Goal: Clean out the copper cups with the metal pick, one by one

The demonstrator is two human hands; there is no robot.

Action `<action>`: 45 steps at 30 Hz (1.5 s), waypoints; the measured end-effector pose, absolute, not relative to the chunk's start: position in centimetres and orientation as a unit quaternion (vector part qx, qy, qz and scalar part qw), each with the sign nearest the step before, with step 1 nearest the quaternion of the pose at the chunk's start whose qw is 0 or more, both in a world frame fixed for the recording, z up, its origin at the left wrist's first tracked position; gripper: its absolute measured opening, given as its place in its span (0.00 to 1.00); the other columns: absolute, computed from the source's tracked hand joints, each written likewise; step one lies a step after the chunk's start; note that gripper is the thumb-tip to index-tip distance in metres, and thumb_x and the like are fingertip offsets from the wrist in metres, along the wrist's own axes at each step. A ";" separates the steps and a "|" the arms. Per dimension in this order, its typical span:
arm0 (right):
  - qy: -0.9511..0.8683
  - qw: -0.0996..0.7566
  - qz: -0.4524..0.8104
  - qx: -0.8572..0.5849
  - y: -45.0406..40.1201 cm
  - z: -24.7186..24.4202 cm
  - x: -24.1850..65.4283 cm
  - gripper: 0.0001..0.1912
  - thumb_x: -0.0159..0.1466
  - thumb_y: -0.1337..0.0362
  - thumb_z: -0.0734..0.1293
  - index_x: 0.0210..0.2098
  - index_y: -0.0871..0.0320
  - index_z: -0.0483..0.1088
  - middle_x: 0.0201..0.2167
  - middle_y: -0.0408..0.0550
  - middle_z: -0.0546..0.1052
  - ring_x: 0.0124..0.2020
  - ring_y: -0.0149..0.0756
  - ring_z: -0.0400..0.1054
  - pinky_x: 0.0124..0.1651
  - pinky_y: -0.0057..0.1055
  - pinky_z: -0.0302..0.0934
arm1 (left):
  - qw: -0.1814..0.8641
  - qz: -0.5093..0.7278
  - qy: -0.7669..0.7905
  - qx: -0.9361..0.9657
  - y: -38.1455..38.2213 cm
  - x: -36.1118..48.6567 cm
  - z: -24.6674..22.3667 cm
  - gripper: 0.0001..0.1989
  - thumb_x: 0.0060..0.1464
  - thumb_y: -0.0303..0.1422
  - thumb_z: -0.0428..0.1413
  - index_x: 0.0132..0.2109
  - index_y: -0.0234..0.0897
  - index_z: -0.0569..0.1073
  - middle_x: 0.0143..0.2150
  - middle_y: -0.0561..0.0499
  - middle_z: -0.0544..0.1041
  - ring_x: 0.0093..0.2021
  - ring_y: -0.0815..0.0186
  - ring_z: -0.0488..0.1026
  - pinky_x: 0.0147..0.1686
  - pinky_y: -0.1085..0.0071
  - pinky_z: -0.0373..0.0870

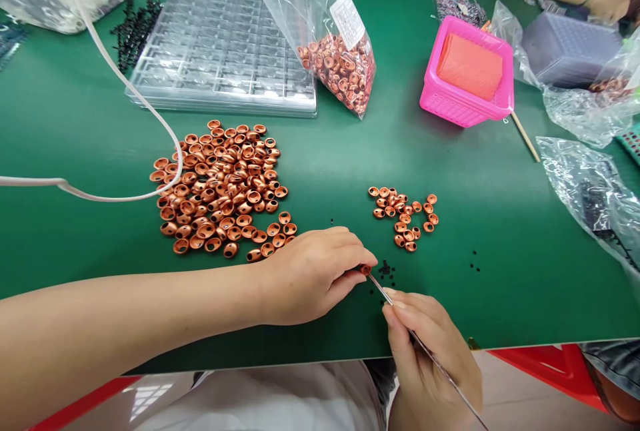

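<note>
My left grip [313,274] pinches a copper-coloured cup [366,270]; my right grip [434,344] holds a thin metal tool [380,288] pointing far-left, tip apparently touching the cup.

The person wears a whitish top [280,401] with a few soft wrinkles, and some dark cloth [381,378] peeks out beside it. The left arm [165,324] is bare, and so are the left hand [313,278] and the right hand [435,351].
</note>
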State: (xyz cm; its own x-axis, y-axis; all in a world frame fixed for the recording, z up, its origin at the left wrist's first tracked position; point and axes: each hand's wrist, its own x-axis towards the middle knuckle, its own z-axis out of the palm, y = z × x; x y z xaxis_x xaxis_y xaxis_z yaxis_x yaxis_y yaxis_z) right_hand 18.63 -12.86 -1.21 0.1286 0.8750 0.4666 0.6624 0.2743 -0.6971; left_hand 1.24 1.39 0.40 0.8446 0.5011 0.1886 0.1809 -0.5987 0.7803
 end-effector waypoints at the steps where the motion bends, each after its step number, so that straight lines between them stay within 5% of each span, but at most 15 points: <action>1: -0.647 0.463 0.111 -0.595 -12.8 -1.2 18.5 0.21 0.57 0.77 0.69 0.48 0.54 0.71 0.42 0.47 0.80 0.41 0.37 0.76 0.41 0.35 0.73 | 0.400 0.194 0.196 0.874 1.4 1.2 0.4 0.10 0.61 0.24 0.51 0.48 0.31 0.73 0.40 0.47 0.76 0.41 0.63 0.70 0.40 0.69 0.69; 13: -0.616 0.493 0.122 -0.603 -12.7 -1.2 18.0 0.16 0.60 0.74 0.68 0.46 0.54 0.71 0.40 0.47 0.80 0.40 0.35 0.77 0.42 0.33 0.73 | 0.315 0.167 0.172 0.918 0.9 1.0 0.5 0.09 0.63 0.23 0.48 0.45 0.30 0.71 0.39 0.46 0.74 0.39 0.64 0.69 0.36 0.70 0.70; 31: -0.599 0.544 0.159 -0.565 -12.5 -1.1 18.1 0.20 0.56 0.82 0.66 0.44 0.56 0.71 0.39 0.47 0.79 0.39 0.36 0.75 0.39 0.36 0.72 | 0.378 0.196 0.167 0.889 0.7 1.3 1.4 0.09 0.64 0.23 0.46 0.45 0.30 0.70 0.38 0.45 0.74 0.38 0.65 0.69 0.39 0.70 0.69; 37: -0.484 0.670 0.101 -0.554 -11.9 -1.3 17.7 0.04 0.64 0.69 0.64 0.39 0.57 0.69 0.31 0.46 0.75 0.33 0.36 0.72 0.35 0.39 0.69 | 0.347 0.104 0.206 0.909 1.9 0.4 2.0 0.10 0.64 0.27 0.46 0.45 0.34 0.72 0.39 0.46 0.72 0.40 0.62 0.68 0.38 0.68 0.68; 41: -0.417 0.716 0.173 -0.532 -12.2 0.4 20.0 0.14 0.69 0.58 0.55 0.32 0.54 0.67 0.26 0.43 0.71 0.29 0.34 0.69 0.33 0.39 0.67 | 0.302 0.086 0.209 0.926 2.4 -0.4 1.8 0.11 0.64 0.29 0.45 0.42 0.37 0.73 0.41 0.46 0.71 0.40 0.61 0.67 0.38 0.66 0.65; 45: -0.330 0.745 0.213 -0.540 -13.3 2.7 25.3 0.11 0.66 0.57 0.60 0.33 0.54 0.69 0.26 0.43 0.71 0.26 0.32 0.67 0.27 0.32 0.64 | 0.279 0.079 0.196 0.937 2.7 -0.5 1.9 0.14 0.64 0.28 0.43 0.40 0.38 0.73 0.38 0.46 0.71 0.37 0.61 0.67 0.33 0.67 0.62</action>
